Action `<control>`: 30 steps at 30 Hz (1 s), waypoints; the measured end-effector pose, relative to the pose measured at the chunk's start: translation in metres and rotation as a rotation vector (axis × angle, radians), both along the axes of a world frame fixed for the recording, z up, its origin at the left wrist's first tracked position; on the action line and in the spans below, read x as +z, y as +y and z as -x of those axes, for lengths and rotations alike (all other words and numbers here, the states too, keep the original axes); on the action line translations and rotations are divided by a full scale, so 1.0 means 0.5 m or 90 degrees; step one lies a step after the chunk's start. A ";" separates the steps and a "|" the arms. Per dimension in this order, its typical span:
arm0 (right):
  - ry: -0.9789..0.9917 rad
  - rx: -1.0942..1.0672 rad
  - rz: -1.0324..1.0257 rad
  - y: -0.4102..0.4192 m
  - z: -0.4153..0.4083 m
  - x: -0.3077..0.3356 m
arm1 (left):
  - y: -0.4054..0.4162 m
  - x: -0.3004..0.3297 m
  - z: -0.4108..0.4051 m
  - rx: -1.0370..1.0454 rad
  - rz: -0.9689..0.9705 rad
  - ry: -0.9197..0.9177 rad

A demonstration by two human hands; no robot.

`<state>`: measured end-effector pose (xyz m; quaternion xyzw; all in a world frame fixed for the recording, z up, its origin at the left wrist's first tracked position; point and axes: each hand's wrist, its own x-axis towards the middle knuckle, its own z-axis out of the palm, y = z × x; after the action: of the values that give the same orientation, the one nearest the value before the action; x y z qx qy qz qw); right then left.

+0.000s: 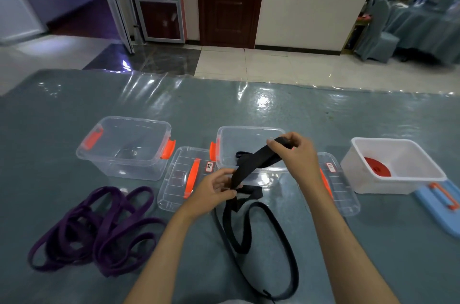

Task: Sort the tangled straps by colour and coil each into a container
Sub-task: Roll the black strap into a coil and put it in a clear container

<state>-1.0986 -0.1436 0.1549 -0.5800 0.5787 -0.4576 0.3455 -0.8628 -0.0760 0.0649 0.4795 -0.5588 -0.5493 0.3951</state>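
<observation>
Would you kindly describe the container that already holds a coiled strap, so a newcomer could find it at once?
On the grey-blue table, three open containers stand in a row. Take the far-right one, the white tub, with a red coil inside. Its neighbours are clear with orange latches; this one is opaque white.
</observation>
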 end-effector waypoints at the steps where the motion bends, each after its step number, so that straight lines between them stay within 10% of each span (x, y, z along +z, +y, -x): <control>1: 0.013 -0.016 0.014 -0.002 -0.001 0.006 | -0.004 0.007 0.000 0.000 0.012 0.000; 30: -0.092 0.089 -0.051 -0.076 -0.028 -0.006 | -0.097 0.071 0.012 -0.041 -0.063 -0.012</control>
<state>-1.0847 -0.1817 0.1521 -0.5701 0.5282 -0.4493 0.4406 -0.8689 -0.1246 0.1003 0.4855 -0.5499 -0.5840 0.3476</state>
